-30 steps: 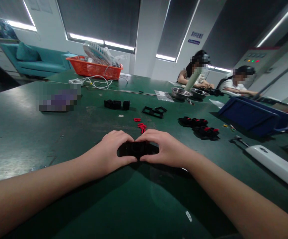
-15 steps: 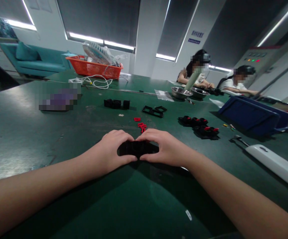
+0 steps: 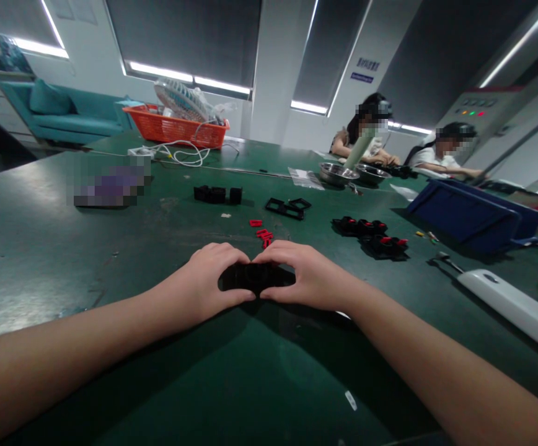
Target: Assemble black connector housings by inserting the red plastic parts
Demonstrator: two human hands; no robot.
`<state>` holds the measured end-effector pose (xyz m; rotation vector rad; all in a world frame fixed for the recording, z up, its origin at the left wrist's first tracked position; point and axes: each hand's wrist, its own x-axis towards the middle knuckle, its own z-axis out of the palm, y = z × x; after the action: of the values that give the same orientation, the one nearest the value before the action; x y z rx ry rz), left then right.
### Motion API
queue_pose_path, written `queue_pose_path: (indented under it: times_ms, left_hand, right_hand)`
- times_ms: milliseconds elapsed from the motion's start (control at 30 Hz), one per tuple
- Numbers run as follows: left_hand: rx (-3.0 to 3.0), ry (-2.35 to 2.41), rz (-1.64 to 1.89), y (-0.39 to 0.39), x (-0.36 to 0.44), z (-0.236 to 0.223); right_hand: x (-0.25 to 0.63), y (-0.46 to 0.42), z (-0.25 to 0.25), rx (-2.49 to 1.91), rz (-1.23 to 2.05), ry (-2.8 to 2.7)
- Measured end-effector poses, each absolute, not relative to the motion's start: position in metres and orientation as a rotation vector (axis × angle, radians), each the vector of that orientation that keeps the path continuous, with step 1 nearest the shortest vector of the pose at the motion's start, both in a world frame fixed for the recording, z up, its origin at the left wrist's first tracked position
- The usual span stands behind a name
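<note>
Left hand point(image 3: 204, 275) and right hand point(image 3: 318, 275) unmoved since before; fingers point(image 3: 278, 253) of both half-curled around one black part point(image 3: 255, 277)

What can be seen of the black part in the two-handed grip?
The black part is shadowed, wider than tall in view, perhaps plastic, with a faint rounded feature near its middle. The left grip and right grip curl around it from either side, thumbs near, fingers beyond, partly hiding its outline. Whether it touches the green table is unclear.
</note>
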<state>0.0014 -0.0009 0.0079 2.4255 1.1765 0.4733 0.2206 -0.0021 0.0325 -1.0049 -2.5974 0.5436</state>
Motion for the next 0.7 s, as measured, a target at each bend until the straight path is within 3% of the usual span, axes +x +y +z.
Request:
queue_pose_path:
  times_ms: [700]
  left_hand:
    - [2.447, 1.161, 0.482, -0.0006, 0.0013, 0.0083]
  right_hand:
    - [0.2205, -0.0027, 0.0326, -1.013, 0.565, -2.577]
